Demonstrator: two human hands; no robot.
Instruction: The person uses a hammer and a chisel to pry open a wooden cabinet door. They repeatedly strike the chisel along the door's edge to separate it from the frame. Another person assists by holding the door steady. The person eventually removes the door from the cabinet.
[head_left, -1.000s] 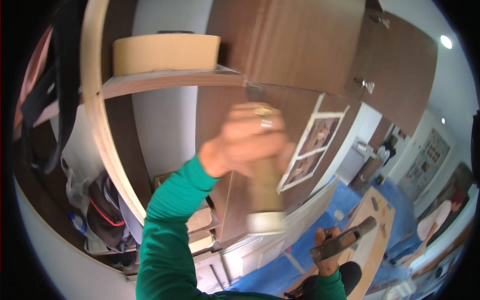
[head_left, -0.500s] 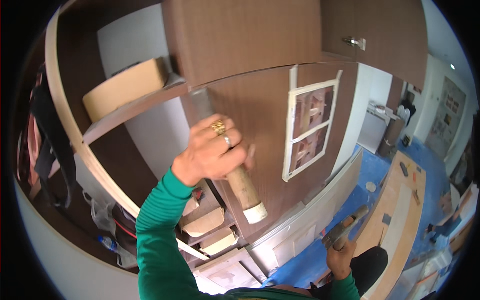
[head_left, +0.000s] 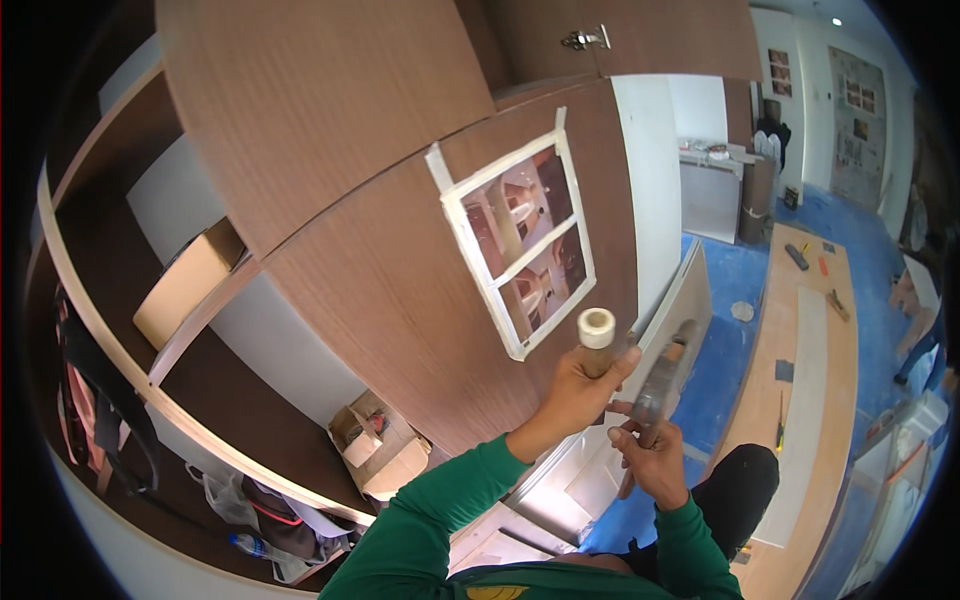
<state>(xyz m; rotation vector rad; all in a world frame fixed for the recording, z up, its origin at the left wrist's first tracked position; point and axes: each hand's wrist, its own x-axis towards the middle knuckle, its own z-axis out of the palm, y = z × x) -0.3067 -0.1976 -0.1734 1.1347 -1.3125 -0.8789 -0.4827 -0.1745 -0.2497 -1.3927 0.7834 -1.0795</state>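
Note:
My left hand (head_left: 572, 392) is wrapped round a chisel (head_left: 597, 333) with a brown handle and a pale, ring-shaped end that points up. Its blade is hidden behind my hand. Just to the right and lower, my right hand (head_left: 655, 462) grips a hammer (head_left: 660, 385), whose worn metal head is raised and tilted. The two tools are close together in front of the brown cabinet door (head_left: 400, 300). Taped to that door with masking tape is a printed picture sheet (head_left: 525, 235), up and left of my hands.
Open shelves at left hold a cardboard box (head_left: 185, 285), bags and a dangling black strap (head_left: 120, 435). Long wooden boards (head_left: 815, 400) with small tools lie at right over blue floor covering (head_left: 700, 385). Panels (head_left: 685, 290) lean below the cabinet. Another person (head_left: 922, 320) is at the far right.
My left hand has come down and right, turning the chisel so its pale end points up. My right hand and the hammer have risen slightly beside it. The view has swung right.

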